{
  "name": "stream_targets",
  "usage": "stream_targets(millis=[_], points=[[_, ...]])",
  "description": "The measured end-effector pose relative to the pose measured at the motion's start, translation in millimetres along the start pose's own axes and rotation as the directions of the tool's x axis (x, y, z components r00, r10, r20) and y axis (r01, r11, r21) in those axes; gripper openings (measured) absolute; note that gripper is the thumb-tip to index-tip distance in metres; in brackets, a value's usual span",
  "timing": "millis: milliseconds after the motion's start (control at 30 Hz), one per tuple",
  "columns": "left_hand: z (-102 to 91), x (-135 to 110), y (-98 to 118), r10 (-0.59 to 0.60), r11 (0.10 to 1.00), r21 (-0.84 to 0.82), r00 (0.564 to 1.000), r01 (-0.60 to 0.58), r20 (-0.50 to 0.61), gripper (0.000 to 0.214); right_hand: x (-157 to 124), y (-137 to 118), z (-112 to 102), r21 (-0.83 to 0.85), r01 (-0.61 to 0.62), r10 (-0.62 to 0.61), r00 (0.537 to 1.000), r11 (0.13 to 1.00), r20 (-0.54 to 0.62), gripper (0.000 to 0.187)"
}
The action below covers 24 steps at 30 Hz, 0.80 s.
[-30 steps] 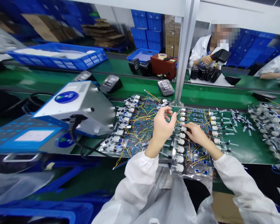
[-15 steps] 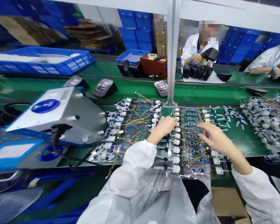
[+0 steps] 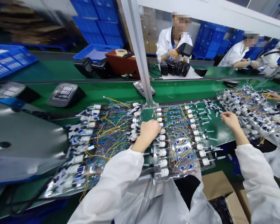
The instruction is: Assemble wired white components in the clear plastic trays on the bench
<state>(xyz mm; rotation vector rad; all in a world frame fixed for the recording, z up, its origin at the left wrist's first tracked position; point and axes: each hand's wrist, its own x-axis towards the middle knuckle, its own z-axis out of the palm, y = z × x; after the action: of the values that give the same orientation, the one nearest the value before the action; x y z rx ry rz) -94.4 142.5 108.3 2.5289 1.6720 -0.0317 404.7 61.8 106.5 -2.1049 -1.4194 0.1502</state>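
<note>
The person's white cleanroom sleeves (image 3: 112, 183) enter from the bottom edge. The left hand (image 3: 149, 133) rests on the left edge of the central bagged assembly sheet (image 3: 177, 146), beside a column of white cylindrical pumps (image 3: 162, 144). Its fingers curl downward and their tips are hidden, so the state of this grip cannot be determined. The right hand (image 3: 232, 122) is over the green tabletop (image 3: 184, 93), just right of the sheet and beside a heaped pile of bagged assemblies (image 3: 249, 109). Its grip is loosely released, with nothing visible in it.

A second wired sheet (image 3: 98, 140) lies to the left, just beside the central sheet. An open cardboard box (image 3: 218, 186) sits below the tabletop's near edge, at lower right. A grey device housing (image 3: 25, 137) occupies the left side of the tabletop.

A co-worker's hand (image 3: 277, 97) reaches the far side of the pile from the right. Farther out, a digital monitor (image 3: 65, 95) stands beyond the left sheet, and an aluminium upright (image 3: 137, 53) rises behind the central sheet. Beyond the upright, a co-worker (image 3: 170, 43) holds a black handheld device (image 3: 184, 49) at the next bench, with blue crates (image 3: 95, 28) stacked behind.
</note>
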Motion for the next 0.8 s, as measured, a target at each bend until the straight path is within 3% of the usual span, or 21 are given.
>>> stream_targets(millis=[167,300,467,667,800], points=[[6.1,-1.6,2.8,0.078,0.996,-0.026,0.991,-0.082,-0.111,0.029,3.7,2.9,35.3,-0.099,-0.111,0.120,0.989,0.989,0.091,0.019],[13.3,6.5,2.0,0.130,0.960,-0.211,0.961,-0.184,-0.242,0.025,20.9,-13.7,57.7,-0.146,-0.028,0.044,0.993,0.989,0.107,0.023],[21.5,23.1,0.5,0.136,0.794,-0.543,0.950,-0.275,-0.282,0.029,37.5,-35.5,71.7,-0.207,0.075,-0.055,0.993,0.975,0.102,0.021],[29.5,27.2,1.1,0.128,0.699,-0.654,0.951,-0.287,-0.281,0.022,40.4,-61.8,60.0,-0.256,0.094,-0.085,0.995,0.962,0.044,0.012],[32.6,28.7,1.9,0.152,0.698,-0.642,0.941,-0.318,-0.301,0.025,44.4,-101.5,34.2,-0.078,0.155,-0.162,0.982,0.985,-0.096,0.020]])
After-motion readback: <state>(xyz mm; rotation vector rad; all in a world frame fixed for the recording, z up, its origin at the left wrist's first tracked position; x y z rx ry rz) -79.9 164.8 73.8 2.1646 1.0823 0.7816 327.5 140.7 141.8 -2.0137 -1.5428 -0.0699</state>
